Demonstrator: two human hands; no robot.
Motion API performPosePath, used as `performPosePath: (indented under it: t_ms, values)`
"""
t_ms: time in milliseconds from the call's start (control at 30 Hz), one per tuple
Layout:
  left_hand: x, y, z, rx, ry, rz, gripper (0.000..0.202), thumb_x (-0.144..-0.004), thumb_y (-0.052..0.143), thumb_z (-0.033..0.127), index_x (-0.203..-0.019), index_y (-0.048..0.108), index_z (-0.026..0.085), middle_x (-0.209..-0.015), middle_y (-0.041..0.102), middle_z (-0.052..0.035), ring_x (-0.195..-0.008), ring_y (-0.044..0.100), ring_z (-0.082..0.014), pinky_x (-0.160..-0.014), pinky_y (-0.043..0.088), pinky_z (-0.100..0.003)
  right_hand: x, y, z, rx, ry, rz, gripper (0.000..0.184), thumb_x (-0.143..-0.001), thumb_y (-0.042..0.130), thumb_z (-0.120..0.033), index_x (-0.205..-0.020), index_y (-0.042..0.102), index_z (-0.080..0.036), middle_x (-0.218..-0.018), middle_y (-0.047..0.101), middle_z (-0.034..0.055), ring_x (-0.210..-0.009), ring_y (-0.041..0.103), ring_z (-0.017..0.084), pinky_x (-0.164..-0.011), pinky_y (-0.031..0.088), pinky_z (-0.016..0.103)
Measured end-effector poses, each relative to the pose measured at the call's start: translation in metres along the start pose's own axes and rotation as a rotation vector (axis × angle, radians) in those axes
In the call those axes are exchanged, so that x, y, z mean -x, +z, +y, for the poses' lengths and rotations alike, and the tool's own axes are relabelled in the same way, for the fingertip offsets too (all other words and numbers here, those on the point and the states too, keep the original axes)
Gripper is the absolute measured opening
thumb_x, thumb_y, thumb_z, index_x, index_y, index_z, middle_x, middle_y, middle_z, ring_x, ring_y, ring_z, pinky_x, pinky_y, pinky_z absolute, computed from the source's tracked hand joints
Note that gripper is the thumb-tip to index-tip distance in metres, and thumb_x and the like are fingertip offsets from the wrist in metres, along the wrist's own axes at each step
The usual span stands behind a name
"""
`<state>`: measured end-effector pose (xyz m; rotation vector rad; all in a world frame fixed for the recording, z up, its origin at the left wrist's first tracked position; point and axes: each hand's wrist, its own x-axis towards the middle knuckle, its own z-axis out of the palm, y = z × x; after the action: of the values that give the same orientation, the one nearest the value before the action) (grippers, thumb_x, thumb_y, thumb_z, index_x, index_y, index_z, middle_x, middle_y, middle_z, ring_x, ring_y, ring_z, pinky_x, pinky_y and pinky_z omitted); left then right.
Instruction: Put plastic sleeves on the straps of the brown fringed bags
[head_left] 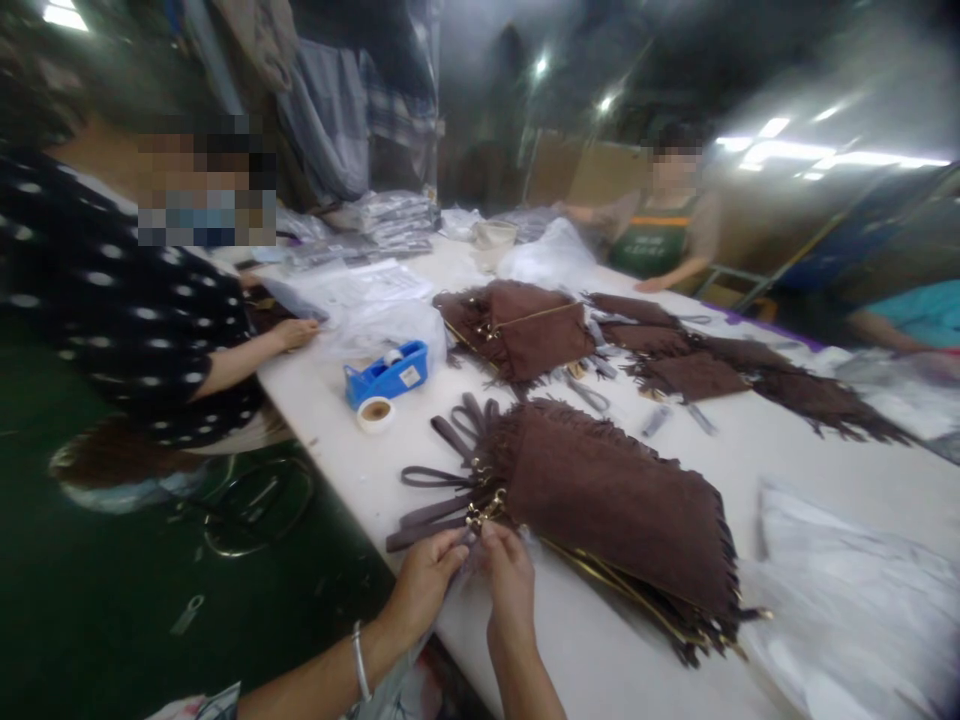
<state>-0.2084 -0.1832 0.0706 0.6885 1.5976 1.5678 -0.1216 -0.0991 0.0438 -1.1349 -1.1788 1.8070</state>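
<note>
A stack of dark brown fringed pouches lies at the table's near edge, gold zippers along its lower side. Several brown wrist straps with gold clasps fan out from its left end. Just in front of those clasps my left hand pinches a greyish wrist strap, which seems wrapped in clear film. My right hand, closed close beside it, grips the same strap near its gold clasp. The exact spot between the fingertips is blurred.
A blue tape dispenser and a tape roll stand beyond the straps. More fringed pouches lie farther back. Plastic bags cover the right side. One co-worker sits at left; another is across the table.
</note>
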Motion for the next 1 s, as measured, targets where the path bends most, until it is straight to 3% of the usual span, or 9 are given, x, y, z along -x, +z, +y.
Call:
performPosePath:
  t_ms: [133,233,333,400,500,633,700,800,1000]
  values:
    - [-0.006,0.007,0.010,0.045,-0.002,0.019,0.031,-0.084,0.057,0.026,-0.112,0.070,0.017,-0.112,0.071,-0.0084,-0.105,0.063,-0.0260,-0.099,0.043,-0.038,-0.002,-0.007,-0.001,0.076,-0.020,-0.029,0.039,-0.073,0.067,-0.051,-0.087,0.071,-0.015,-0.084,0.070,0.0065,-0.073,0.061,0.020,-0.064,0.048,0.029]
    - [-0.008,0.009,0.011,0.081,-0.023,0.014,0.032,-0.085,0.057,0.027,-0.112,0.069,0.017,-0.113,0.071,-0.0082,-0.104,0.063,-0.0257,-0.100,0.043,-0.038,0.000,-0.013,-0.011,0.258,-0.150,-0.053,0.036,-0.080,0.061,-0.050,-0.089,0.073,-0.017,-0.087,0.071,0.0069,-0.080,0.063,0.022,-0.074,0.049,0.031]
    - [-0.011,0.010,0.010,0.122,-0.032,0.015,0.032,-0.085,0.057,0.028,-0.112,0.069,0.018,-0.114,0.070,-0.0077,-0.106,0.062,-0.0249,-0.101,0.042,-0.037,0.007,-0.017,-0.019,0.399,-0.249,-0.121,0.033,-0.085,0.057,-0.047,-0.098,0.073,-0.022,-0.102,0.071,0.0062,-0.098,0.062,0.023,-0.091,0.044,0.034]
    - [-0.015,0.010,0.010,0.139,-0.043,0.035,0.032,-0.083,0.059,0.028,-0.111,0.070,0.017,-0.113,0.070,-0.0084,-0.108,0.061,-0.0250,-0.101,0.042,-0.036,0.012,-0.019,-0.018,0.384,-0.241,-0.156,0.035,-0.086,0.056,-0.047,-0.110,0.070,-0.025,-0.118,0.067,0.0055,-0.111,0.058,0.023,-0.096,0.042,0.034]
    - [-0.022,0.012,0.013,0.175,-0.088,0.057,0.037,-0.079,0.064,0.029,-0.114,0.068,0.016,-0.111,0.070,-0.0101,-0.107,0.061,-0.0250,-0.098,0.043,-0.036,0.019,-0.020,-0.007,0.237,-0.121,-0.126,0.051,-0.083,0.059,-0.050,-0.127,0.057,-0.024,-0.126,0.062,0.0084,-0.114,0.058,0.025,-0.081,0.051,0.031]
    - [-0.029,0.013,0.017,0.169,-0.137,0.018,0.039,-0.078,0.062,0.027,-0.114,0.065,0.015,-0.103,0.070,-0.0091,-0.094,0.063,-0.0216,-0.087,0.046,-0.032,0.022,-0.015,0.009,0.124,0.025,-0.033,0.051,-0.076,0.065,-0.055,-0.107,0.063,-0.016,-0.096,0.071,0.0111,-0.080,0.067,0.024,-0.056,0.051,0.028]
    - [-0.030,0.012,0.018,0.123,-0.136,-0.002,0.029,-0.077,0.061,0.026,-0.103,0.067,0.015,-0.092,0.069,-0.0067,-0.086,0.062,-0.0195,-0.080,0.045,-0.029,0.022,-0.011,0.011,0.131,0.034,0.004,0.046,-0.074,0.067,-0.056,-0.096,0.065,-0.016,-0.083,0.071,0.0080,-0.068,0.065,0.021,-0.053,0.049,0.026]
    - [-0.033,0.011,0.019,0.087,-0.123,-0.027,0.016,-0.077,0.059,0.026,-0.088,0.065,0.016,-0.082,0.065,-0.0033,-0.077,0.059,-0.0174,-0.073,0.044,-0.027,0.020,-0.008,0.008,0.122,0.017,0.055,0.045,-0.073,0.068,-0.055,-0.096,0.064,-0.017,-0.078,0.069,0.0057,-0.062,0.062,0.018,-0.050,0.046,0.025]
    - [-0.042,0.005,0.017,-0.033,-0.083,-0.076,0.015,-0.079,0.059,0.031,-0.080,0.060,0.016,-0.072,0.058,-0.0007,-0.070,0.054,-0.0164,-0.066,0.042,-0.027,0.017,-0.006,-0.001,0.124,-0.033,0.072,0.038,-0.073,0.068,-0.054,-0.081,0.065,-0.016,-0.057,0.059,-0.0010,-0.050,0.052,0.014,-0.047,0.041,0.023]
